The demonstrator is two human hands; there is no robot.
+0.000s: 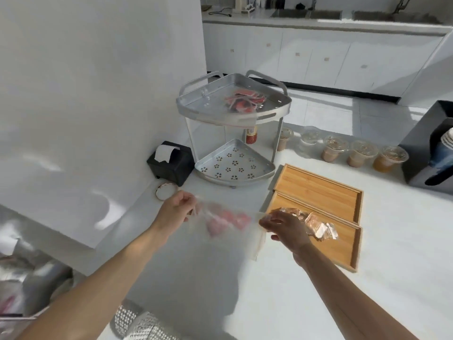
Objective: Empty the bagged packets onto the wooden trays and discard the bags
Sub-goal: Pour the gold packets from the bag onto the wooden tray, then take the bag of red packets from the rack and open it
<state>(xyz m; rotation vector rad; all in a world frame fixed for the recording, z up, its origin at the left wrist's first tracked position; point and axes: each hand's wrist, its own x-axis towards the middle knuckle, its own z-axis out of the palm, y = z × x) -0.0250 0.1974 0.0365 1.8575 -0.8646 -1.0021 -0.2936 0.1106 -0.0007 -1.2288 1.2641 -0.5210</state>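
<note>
A clear bag [225, 222] with red packets inside hangs stretched between both hands above the white counter [245, 290], just left of the trays. It is motion-blurred, so the packets read only as pink smears and its lower edge is hard to trace. The left hand [175, 208] pinches the bag's left end; the right hand [285, 229] grips its right end with curled fingers.

Two wooden trays [318, 192] lie side by side on the counter to the right. On the near tray rests a heap of clear-wrapped packets [316, 225], partly hidden behind the right hand.

Beyond stands a two-tier metal rack [232, 123] with another bag of red packets on its top shelf. A black tissue box [171, 160] sits against the white wall, and lidded cups [355, 153] line the counter's far edge. A dark machine [431, 148] is cut off at the right. At bottom left, blurred shapes below the counter edge cannot be made out.
</note>
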